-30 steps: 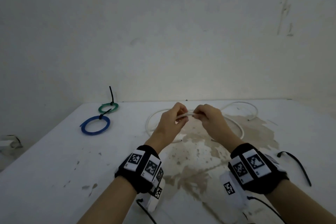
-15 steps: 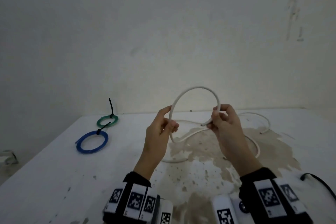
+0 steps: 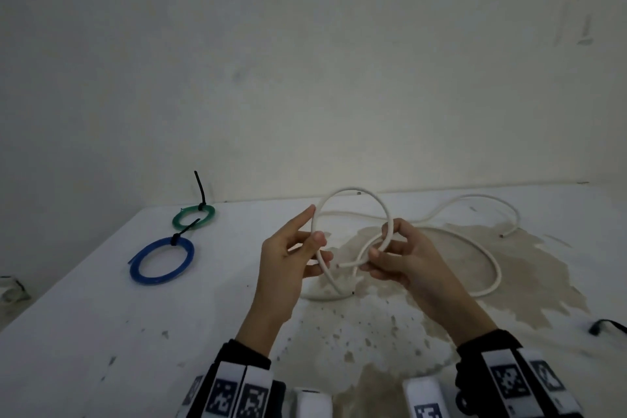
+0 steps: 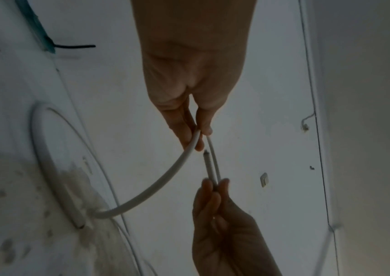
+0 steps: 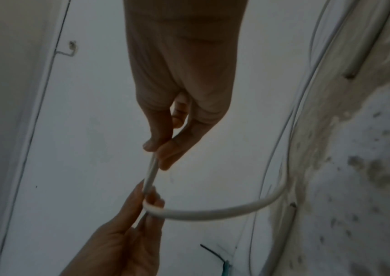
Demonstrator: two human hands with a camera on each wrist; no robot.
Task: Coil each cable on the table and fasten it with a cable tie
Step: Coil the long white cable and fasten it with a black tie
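Now the first loop of the white cable (image 3: pixel 353 192) can spring open if our pinch slips, because it looks stiff. Our left hand (image 3: pixel 291 261) pinches one side, our right hand (image 3: pixel 400 258) pinches the crossing near the free end; the rest lies on the worktop (image 3: pixel 101 332).

3 cables (image 3: pixel 490 268), 3 ties (image 3: pixel 200 192), 2 hands (image 3: pixel 291 258).

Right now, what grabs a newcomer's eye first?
Mid-frame, the left hand and right hand hold up a loop of white cable above the stained table, the rest trailing right. Far left lie a blue coil and a green coil, both already tied.
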